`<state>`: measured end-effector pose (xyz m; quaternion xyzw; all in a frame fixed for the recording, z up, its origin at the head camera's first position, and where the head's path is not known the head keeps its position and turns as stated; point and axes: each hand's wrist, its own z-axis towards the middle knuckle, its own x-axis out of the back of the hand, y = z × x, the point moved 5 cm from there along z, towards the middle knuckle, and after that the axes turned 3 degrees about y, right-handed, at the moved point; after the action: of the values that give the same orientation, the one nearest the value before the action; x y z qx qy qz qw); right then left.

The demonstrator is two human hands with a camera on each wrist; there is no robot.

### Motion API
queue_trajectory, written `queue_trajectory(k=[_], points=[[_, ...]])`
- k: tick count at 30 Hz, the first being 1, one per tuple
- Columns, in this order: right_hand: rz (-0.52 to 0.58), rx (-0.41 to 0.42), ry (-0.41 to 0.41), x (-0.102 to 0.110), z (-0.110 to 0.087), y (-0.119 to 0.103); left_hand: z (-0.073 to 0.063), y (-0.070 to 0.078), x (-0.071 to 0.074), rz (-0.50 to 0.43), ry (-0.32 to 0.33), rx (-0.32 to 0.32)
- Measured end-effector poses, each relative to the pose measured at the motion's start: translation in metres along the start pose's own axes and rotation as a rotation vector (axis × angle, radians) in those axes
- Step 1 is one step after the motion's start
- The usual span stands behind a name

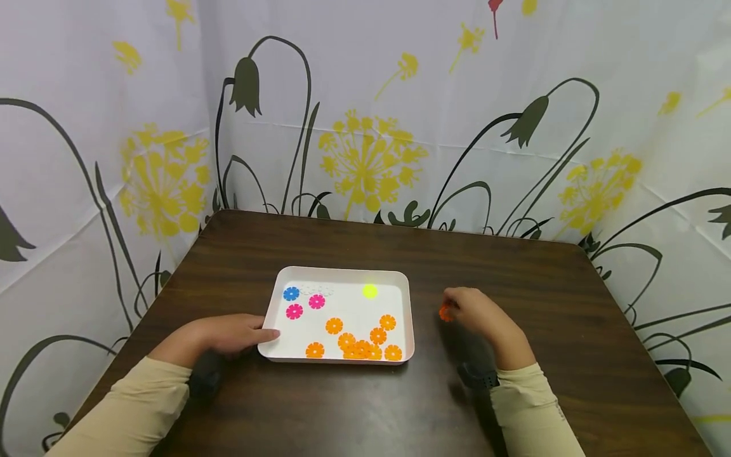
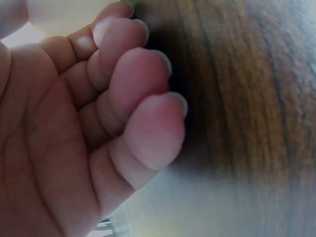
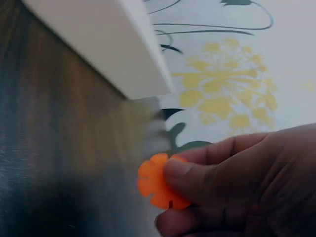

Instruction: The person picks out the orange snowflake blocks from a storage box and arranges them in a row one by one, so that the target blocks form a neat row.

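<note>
A white tray (image 1: 342,274) lies on the dark wooden table, with notched plastic flower discs in it. My left hand (image 1: 231,332) holds the tray's left edge, the thumb laid over the rim; in the left wrist view its fingers (image 2: 153,133) curl close to the tabletop. To the right of the tray, my right hand (image 1: 476,311) pinches an orange flower disc (image 3: 153,182) between thumb and fingers. Several orange discs (image 1: 334,325) gather toward the tray's near right side. Two pink discs (image 1: 316,301) and a blue disc (image 1: 291,293) lie at the back left, a yellow disc (image 1: 370,291) at the back right.
The brown table (image 1: 354,406) extends around the tray on every side. Behind it hangs a white curtain (image 1: 457,165) printed with yellow and grey-green flowers. A dark wrist strap (image 1: 480,376) sits at the right wrist.
</note>
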<state>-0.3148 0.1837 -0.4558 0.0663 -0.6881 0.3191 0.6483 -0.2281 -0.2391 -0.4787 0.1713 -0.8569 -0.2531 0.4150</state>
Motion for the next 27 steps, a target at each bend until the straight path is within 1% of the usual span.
queue_trajectory(k=[2,5,9,12,17,19,23,27], points=[[-0.011,-0.007,-0.033,-0.007,0.003,0.002,0.0,0.001,0.001,0.006,0.0,0.001],[-0.038,-0.015,-0.056,-0.015,0.006,0.002,0.001,0.0,0.001,0.023,0.005,-0.004],[-0.066,-0.023,-0.035,-0.02,0.009,0.001,0.003,-0.003,0.0,0.026,0.007,0.005],[-0.08,-0.031,-0.011,-0.022,0.01,0.0,0.004,-0.002,0.0,0.027,0.004,0.005],[-0.126,-0.041,-0.012,-0.023,0.01,-0.002,0.005,-0.001,-0.002,0.025,0.0,-0.011],[-0.157,-0.035,-0.031,-0.024,0.012,-0.003,0.005,-0.001,-0.002,0.019,-0.004,-0.013],[-0.218,-0.005,-0.1,-0.025,0.017,-0.006,0.004,0.0,-0.002,0.014,-0.004,-0.019],[-0.225,0.007,-0.179,-0.025,0.026,-0.01,0.002,-0.001,-0.001,0.003,-0.006,-0.005]])
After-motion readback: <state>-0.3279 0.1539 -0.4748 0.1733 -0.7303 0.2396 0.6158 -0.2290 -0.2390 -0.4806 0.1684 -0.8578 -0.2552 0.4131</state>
